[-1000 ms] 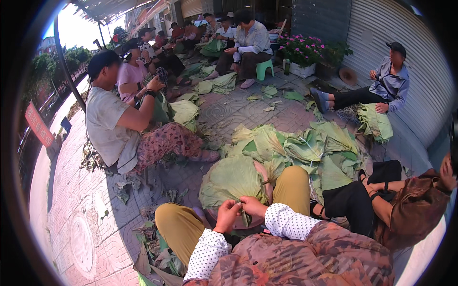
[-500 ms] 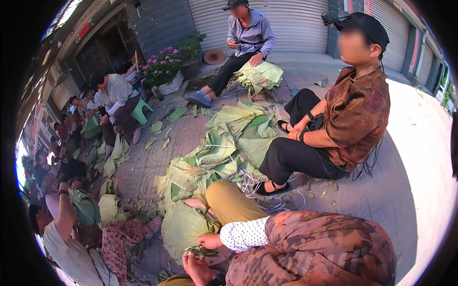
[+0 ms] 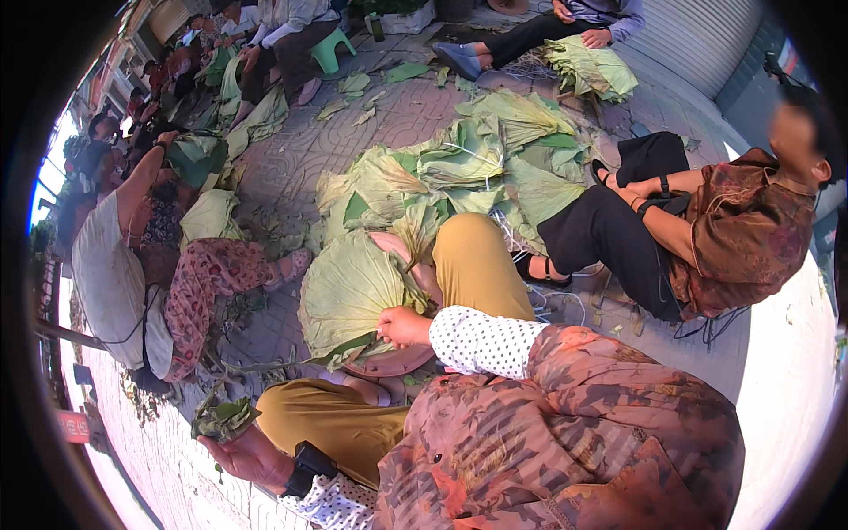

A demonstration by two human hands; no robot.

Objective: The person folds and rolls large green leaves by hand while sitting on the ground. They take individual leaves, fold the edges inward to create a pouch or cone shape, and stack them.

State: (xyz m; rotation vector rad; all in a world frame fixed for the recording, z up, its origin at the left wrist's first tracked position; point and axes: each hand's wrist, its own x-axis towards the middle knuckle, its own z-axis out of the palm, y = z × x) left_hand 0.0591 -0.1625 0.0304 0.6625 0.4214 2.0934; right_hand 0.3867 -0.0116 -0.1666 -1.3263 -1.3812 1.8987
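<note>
A stack of large, pale green lotus leaves (image 3: 349, 287) lies fanned out before my bent knee, on a round pink surface (image 3: 389, 364) that they mostly cover. At the stack's right edge, my right hand (image 3: 405, 327) is closed on the leaf, fingers pinched. A darker green strip of leaf (image 3: 349, 347) hangs along the lower rim. Out to the lower left, beyond my other knee, my left hand (image 3: 252, 455) is closed around a crumpled bunch of leaf pieces (image 3: 224, 417). A black band (image 3: 309, 468) circles that wrist.
More heaped lotus leaves (image 3: 424, 177), some tied with white string, lie ahead. A seated person (image 3: 742, 230) is close on the right; another (image 3: 124, 256) works with leaves on the left. Others sit farther back, near a green stool (image 3: 332, 51). Leaf scraps litter the paving.
My left hand has swung away from the leaf stack to the lower left, now with a bunch of leaf pieces in it. The right hand stays at the stack. The view has tilted downward.
</note>
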